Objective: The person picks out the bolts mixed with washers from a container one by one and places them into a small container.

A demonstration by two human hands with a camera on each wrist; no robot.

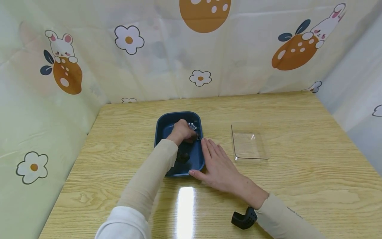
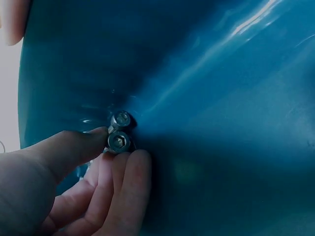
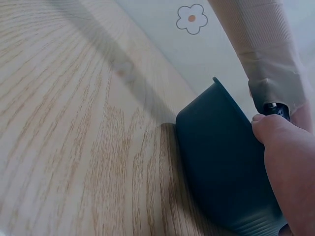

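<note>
A dark blue plastic bin [image 1: 197,162] stands on the wooden table. My left hand [image 1: 182,130] reaches down inside it, near the right wall. Between the thumb and fingers it pinches a hex socket bolt [image 2: 118,142], seen head-on in the left wrist view. A second socket bolt [image 2: 120,119] lies right against the first. More shiny metal pieces [image 1: 192,126] show in the bin just beyond the fingers. With fingers straight, my right hand [image 1: 221,169] rests along the bin's right side, its thumb at the near right corner of the rim.
A shallow clear plastic tray [image 1: 250,146] sits on the table [image 1: 310,166] to the right of the bin. Patterned curtains [image 1: 161,66] hang behind the table and at both sides. A black wrist camera [image 1: 244,218] projects from the right sleeve.
</note>
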